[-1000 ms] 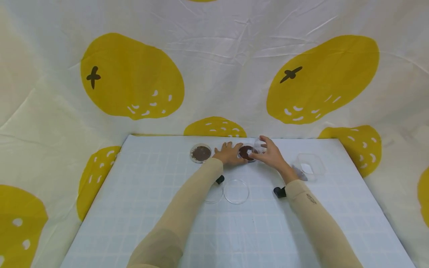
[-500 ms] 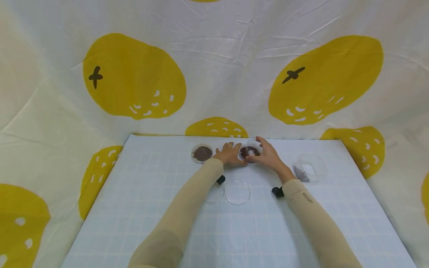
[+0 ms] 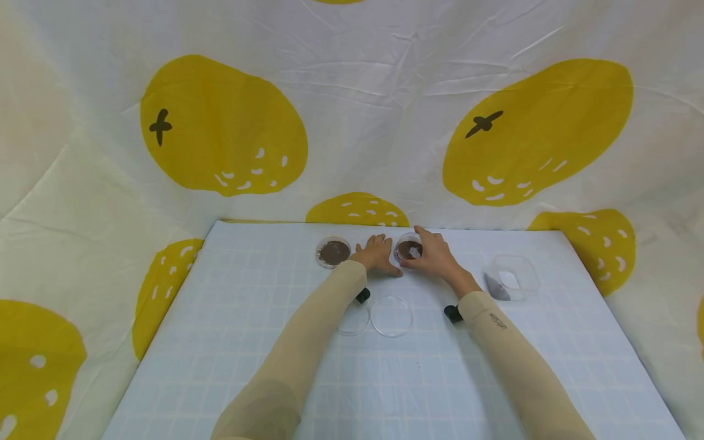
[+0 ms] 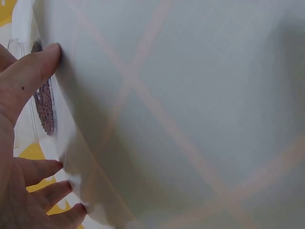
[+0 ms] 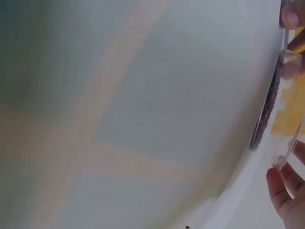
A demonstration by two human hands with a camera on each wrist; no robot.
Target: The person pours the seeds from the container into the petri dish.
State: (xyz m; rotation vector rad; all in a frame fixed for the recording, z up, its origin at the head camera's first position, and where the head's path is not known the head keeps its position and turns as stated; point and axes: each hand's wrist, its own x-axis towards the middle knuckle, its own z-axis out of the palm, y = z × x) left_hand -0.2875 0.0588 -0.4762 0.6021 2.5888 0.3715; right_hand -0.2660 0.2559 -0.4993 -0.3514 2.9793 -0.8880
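Note:
My right hand (image 3: 437, 253) holds a clear round petri dish lid (image 5: 286, 148) by its edge, thumb on one side and fingers on the other. The lid is close over a petri dish (image 3: 409, 249) of dark brown granules with a whitish patch on top. In the right wrist view a narrow gap shows between lid and granules (image 5: 267, 109). My left hand (image 3: 376, 253) rests on the table just left of that dish, its fingers (image 4: 45, 169) spread and gripping nothing. Left of this hand lies another petri dish (image 3: 333, 252) of brown granules with pale bits along its edge.
Two clear round dish pieces lie nearer me, one (image 3: 392, 316) in the middle and one (image 3: 354, 319) partly behind my left sleeve. A clear plastic box (image 3: 517, 275) stands to the right, with a grey patch (image 3: 497, 287) at its left side. Patterned cloth hangs behind the table.
My right hand has moved left, and the lid has gone from tilted beside the dish to lowered over it. The left hand has drawn slightly away from the dish, fingers still spread.

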